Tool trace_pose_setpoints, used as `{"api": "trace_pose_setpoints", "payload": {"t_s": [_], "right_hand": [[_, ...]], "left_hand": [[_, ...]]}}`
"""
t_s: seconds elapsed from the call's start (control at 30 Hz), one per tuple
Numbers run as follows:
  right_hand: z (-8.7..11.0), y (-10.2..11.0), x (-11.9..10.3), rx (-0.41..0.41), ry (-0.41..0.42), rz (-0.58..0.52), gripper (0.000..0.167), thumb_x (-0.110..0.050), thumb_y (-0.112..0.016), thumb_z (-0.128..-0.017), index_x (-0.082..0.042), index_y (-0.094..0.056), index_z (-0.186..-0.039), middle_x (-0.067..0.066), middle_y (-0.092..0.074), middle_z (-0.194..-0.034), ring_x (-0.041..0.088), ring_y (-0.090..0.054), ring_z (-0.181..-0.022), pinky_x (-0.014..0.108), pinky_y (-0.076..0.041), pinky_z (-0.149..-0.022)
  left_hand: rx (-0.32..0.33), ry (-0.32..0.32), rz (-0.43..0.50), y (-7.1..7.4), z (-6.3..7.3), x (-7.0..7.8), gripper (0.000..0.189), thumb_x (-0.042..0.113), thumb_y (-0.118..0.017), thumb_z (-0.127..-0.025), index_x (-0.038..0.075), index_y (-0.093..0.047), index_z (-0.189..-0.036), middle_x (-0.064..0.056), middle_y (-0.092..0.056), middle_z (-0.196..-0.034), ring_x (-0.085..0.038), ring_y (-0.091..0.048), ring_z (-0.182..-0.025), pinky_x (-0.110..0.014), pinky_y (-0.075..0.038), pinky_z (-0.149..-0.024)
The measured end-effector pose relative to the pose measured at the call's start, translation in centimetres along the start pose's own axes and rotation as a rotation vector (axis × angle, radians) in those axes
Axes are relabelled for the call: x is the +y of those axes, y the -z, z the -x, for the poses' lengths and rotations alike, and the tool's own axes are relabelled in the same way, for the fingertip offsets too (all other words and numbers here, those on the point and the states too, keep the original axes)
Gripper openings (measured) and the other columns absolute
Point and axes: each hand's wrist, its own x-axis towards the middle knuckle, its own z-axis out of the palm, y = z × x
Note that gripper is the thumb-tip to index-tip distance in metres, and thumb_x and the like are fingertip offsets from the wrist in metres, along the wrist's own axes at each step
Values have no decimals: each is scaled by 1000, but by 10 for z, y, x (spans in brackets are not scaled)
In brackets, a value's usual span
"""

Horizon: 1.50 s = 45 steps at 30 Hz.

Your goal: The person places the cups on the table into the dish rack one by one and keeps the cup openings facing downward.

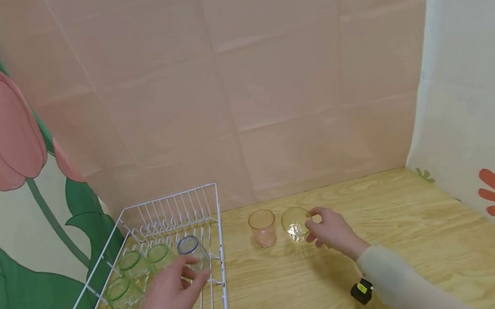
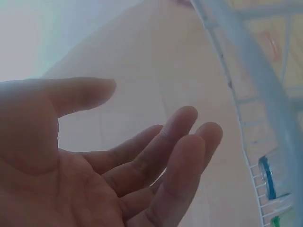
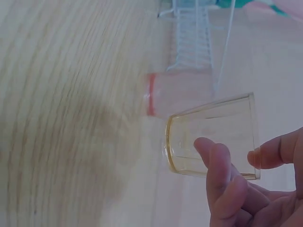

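Note:
My right hand [image 1: 335,231] pinches a clear yellow glass [image 3: 213,113] between thumb and fingers, the thumb right at its rim. The glass is slightly tilted, its amber base low over the table in the right wrist view. Just left of it stands a clear pink glass [image 1: 263,232]. Over the front of the white wire dish rack [image 1: 225,298], my left hand [image 1: 168,297] hovers with loosely bent fingers and nothing in its grasp. Close behind those fingertips is a blue-ringed glass [image 1: 194,250], its ring uppermost in the rack.
Three green glasses, including a front one [image 1: 118,291], stand in the rack left of the blue one. A pink cloth backdrop [image 1: 271,118] closes off the wooden table [image 1: 290,299] at the back. Flower-printed sheets [image 1: 488,138] hang on both sides.

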Motion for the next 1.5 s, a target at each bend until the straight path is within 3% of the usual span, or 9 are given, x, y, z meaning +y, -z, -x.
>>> {"api": "trace_pose_setpoints", "payload": {"t_s": [0.2, 0.57, 0.83, 1.0, 1.13, 1.33, 1.5], "right_hand": [[21, 1, -20, 20, 67, -22, 46, -19, -53, -96, -2, -52, -138, 6, -74, -79, 20, -66, -59, 37, -52, -54], [54, -2, -60, -17, 147, -72, 41, -12, -55, -94, -9, -58, -135, 4, -74, -75, 20, -65, -55, 24, -34, -40], [74, -6, -76, -86, 217, -111, 41, -8, -54, -93, -11, -58, -134, 2, -74, -75, 22, -65, -56, 21, -29, -38], [84, -7, -87, -119, 239, -139, 43, -7, -55, -94, -13, -57, -136, 2, -73, -75, 25, -66, -59, 23, -30, -39], [94, -11, -94, -137, 279, -145, 43, -6, -57, -94, -14, -57, -136, 1, -74, -78, 24, -66, -61, 25, -37, -41], [104, -19, -97, -123, 406, -116, 45, -5, -60, -92, -21, -60, -134, -4, -73, -77, 15, -64, -59, 27, -48, -48], [105, -26, -88, -63, 642, -57, 46, -1, -68, -89, -21, -60, -129, -9, -71, -73, 2, -59, -56, 22, -48, -48]], "left_hand": [[-81, -57, 127, -5, -2, 1, 36, 37, -67, -96, 10, -63, -121, 3, -69, -87, -10, -62, -77, -30, -52, -68], [-108, -82, 186, -14, -5, 12, 52, 46, -57, -100, 3, -59, -130, 2, -71, -87, -10, -66, -77, -32, -54, -69], [-174, -57, 343, -21, -8, 20, 56, 43, -44, -107, -4, -54, -135, -6, -71, -91, -20, -67, -78, -33, -55, -56], [-219, -45, 410, -23, -12, 23, 60, 44, -43, -107, -8, -53, -135, -6, -73, -91, -22, -67, -78, -35, -55, -56], [-275, -21, 432, -24, -15, 25, 67, 54, -43, -104, -6, -60, -128, -6, -74, -91, -21, -67, -78, -37, -55, -58], [-327, -5, 459, -24, -17, 26, 72, 59, -41, -102, -6, -65, -121, -9, -76, -91, -21, -67, -76, -36, -56, -58], [-313, 11, 465, -25, -20, 24, 66, 53, -43, -104, -7, -63, -122, -10, -73, -91, -21, -67, -76, -36, -56, -58]]}}
